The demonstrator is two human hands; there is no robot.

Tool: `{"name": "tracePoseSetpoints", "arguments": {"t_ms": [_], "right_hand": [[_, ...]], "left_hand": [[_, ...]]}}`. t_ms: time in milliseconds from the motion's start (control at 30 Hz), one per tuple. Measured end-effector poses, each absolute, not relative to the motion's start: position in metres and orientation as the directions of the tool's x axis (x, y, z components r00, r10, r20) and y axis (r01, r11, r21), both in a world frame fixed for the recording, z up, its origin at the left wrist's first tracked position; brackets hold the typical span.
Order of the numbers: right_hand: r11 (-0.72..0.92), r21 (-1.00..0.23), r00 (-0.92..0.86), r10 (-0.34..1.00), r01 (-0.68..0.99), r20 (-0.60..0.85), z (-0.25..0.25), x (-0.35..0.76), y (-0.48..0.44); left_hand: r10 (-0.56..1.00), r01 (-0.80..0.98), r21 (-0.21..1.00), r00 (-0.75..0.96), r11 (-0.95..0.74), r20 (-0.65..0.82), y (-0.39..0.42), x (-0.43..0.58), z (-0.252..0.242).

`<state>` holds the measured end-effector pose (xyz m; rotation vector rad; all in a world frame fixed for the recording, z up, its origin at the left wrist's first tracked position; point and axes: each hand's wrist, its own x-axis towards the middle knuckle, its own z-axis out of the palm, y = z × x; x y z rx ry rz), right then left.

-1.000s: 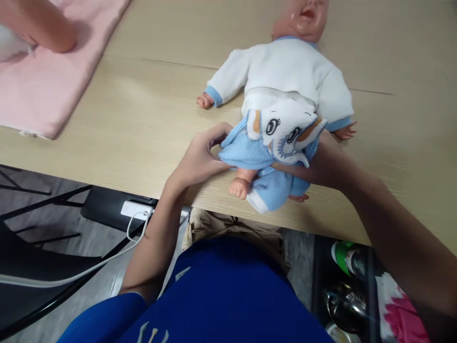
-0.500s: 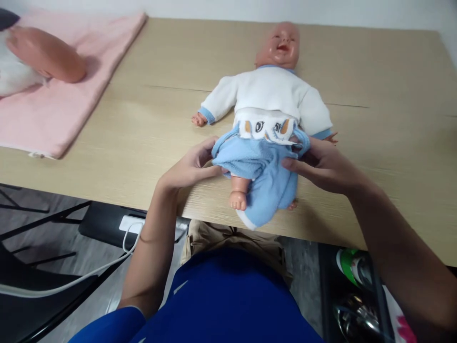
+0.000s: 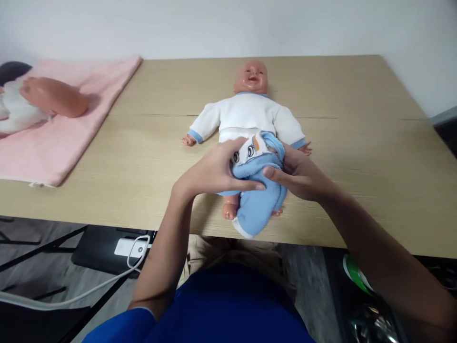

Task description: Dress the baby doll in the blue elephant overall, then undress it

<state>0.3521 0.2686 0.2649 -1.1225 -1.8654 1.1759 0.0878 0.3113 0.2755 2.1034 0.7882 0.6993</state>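
Note:
A baby doll (image 3: 250,112) in a white long-sleeved top with blue cuffs lies face up on the table, its feet towards me. Light blue doll pants (image 3: 257,207) are bunched over its lower body, and their white waist part carries a stitched animal face. From the left, my left hand (image 3: 219,166) grips the waist part, thumb laid across the blue cloth. My right hand (image 3: 302,171) is closed on the bunched blue edge at the other side. One bare foot shows below the cloth on the left; only toes show on the right.
At the left, a second doll (image 3: 57,97) lies on a pink cloth (image 3: 89,114). The wooden table (image 3: 150,157) meets a white wall at the back. Below its front edge are a white power strip (image 3: 130,247) with a cable and a green-and-white container (image 3: 357,276).
My left hand has moved right and over the front of the pants, gathering the waist part towards my right hand. The view has tilted up, showing more wall.

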Motion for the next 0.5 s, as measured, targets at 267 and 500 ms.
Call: {"name": "tracePoseSetpoints", "arguments": {"t_ms": [267,500], "right_hand": [[0.237,-0.774,-0.517,0.846,0.587,-0.133,0.294,0.398,0.274],[0.074,-0.978,-0.457,0.889,0.193,-0.023,0.276,0.415,0.279]], "left_hand": [[0.581,0.041,0.967,0.805,-0.251,0.117,0.352,0.105,0.259],[0.474,0.120,0.956,0.881,-0.266,0.021,0.341,0.112,0.269]]}}
